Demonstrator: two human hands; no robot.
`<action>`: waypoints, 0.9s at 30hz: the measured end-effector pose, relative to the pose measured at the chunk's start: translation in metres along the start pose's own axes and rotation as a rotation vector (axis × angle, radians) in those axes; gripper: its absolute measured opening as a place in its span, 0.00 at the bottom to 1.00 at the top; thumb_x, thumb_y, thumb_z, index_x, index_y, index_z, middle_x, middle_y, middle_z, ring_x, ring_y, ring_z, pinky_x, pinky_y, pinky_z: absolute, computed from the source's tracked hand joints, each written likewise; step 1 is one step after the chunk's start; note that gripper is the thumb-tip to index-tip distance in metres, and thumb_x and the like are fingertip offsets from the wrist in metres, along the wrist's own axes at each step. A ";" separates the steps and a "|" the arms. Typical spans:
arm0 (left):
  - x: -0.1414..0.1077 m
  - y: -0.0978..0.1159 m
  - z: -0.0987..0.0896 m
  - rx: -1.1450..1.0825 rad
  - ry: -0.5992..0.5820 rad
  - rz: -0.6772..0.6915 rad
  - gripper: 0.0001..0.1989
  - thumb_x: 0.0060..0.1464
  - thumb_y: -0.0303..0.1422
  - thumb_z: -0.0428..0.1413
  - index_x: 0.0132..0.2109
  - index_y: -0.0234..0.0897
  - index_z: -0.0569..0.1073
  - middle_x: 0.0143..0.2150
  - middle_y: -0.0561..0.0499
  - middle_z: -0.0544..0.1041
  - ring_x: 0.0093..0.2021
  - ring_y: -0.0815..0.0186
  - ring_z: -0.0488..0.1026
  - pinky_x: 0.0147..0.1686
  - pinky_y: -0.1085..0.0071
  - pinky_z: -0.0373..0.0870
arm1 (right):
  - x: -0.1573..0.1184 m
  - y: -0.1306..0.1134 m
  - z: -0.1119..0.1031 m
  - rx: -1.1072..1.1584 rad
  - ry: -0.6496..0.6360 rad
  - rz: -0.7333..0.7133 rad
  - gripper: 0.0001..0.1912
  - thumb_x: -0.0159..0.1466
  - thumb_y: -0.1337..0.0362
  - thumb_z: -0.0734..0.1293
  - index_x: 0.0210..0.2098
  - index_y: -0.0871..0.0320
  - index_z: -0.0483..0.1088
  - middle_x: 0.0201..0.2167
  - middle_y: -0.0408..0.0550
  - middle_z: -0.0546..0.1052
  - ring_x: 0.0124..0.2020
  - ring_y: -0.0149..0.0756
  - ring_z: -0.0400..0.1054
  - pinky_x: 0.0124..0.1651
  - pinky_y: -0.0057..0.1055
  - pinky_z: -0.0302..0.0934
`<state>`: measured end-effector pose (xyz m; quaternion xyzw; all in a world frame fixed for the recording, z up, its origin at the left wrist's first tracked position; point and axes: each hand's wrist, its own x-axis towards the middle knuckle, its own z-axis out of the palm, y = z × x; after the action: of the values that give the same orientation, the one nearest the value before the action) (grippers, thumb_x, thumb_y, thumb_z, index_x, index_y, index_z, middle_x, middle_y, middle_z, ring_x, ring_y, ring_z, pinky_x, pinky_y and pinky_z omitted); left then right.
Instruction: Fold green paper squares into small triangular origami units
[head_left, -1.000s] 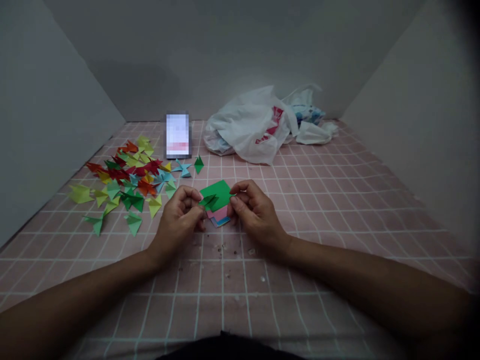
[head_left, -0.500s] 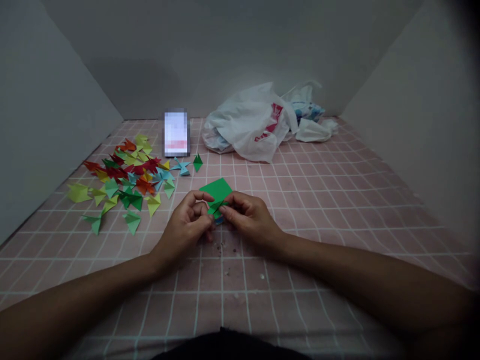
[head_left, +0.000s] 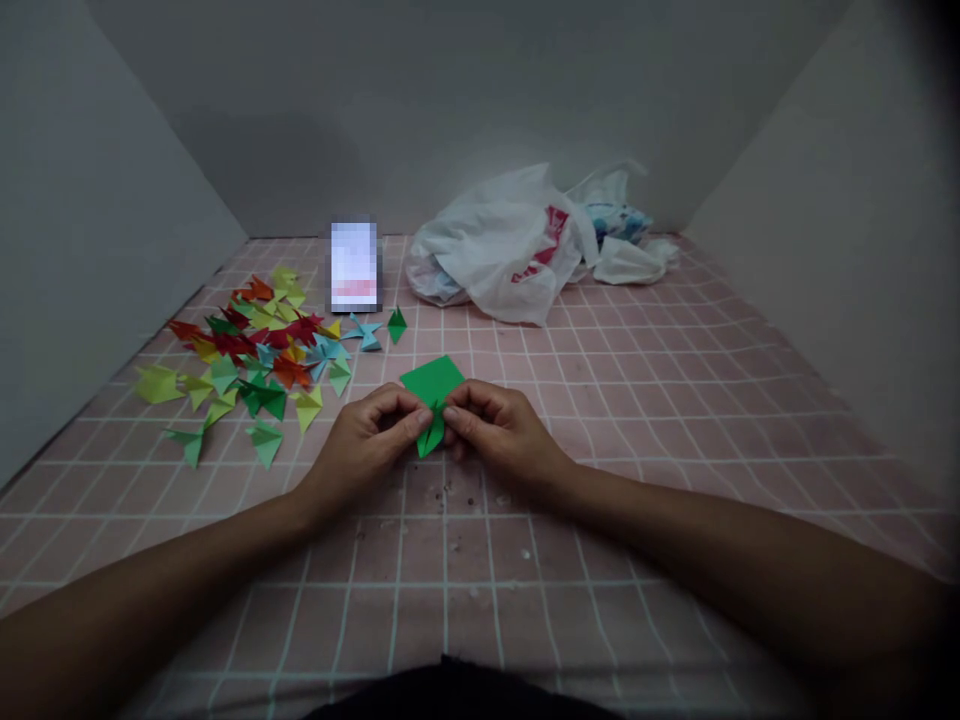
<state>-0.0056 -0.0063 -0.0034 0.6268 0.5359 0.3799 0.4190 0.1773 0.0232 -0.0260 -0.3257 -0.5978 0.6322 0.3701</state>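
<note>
While pinching a folded green paper piece (head_left: 430, 438) against a flat green paper square (head_left: 433, 382) over the pink tiled surface (head_left: 600, 520), left hand (head_left: 364, 450) and right hand (head_left: 499, 430) both grasping, likely risk: skewed crease or torn paper from uneven pressure.

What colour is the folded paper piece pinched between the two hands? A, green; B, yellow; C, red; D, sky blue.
A. The left hand and the right hand pinch a folded green paper piece at the near corner of a square green paper sheet.
</note>
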 end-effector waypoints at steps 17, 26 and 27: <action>-0.005 0.003 0.007 -0.328 0.013 -0.264 0.11 0.53 0.39 0.64 0.34 0.36 0.75 0.26 0.55 0.72 0.21 0.72 0.65 0.19 0.76 0.61 | 0.001 0.000 0.001 0.169 -0.015 0.043 0.07 0.62 0.63 0.69 0.31 0.58 0.68 0.25 0.39 0.73 0.23 0.26 0.69 0.29 0.26 0.63; -0.004 0.004 0.006 -0.345 -0.019 -0.259 0.11 0.53 0.38 0.64 0.31 0.34 0.76 0.26 0.53 0.72 0.23 0.73 0.63 0.21 0.77 0.59 | 0.001 0.001 0.000 0.194 -0.042 0.064 0.07 0.63 0.63 0.69 0.31 0.58 0.68 0.25 0.39 0.74 0.23 0.26 0.69 0.29 0.26 0.65; -0.004 0.004 0.005 -0.340 -0.019 -0.249 0.10 0.53 0.37 0.64 0.31 0.34 0.76 0.26 0.53 0.73 0.23 0.73 0.63 0.22 0.77 0.59 | 0.001 0.001 0.000 0.192 -0.043 0.065 0.08 0.63 0.63 0.70 0.31 0.58 0.68 0.25 0.39 0.74 0.23 0.26 0.69 0.29 0.26 0.65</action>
<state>0.0004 -0.0113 -0.0016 0.4795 0.5337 0.4043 0.5673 0.1766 0.0237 -0.0269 -0.2943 -0.5313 0.7052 0.3658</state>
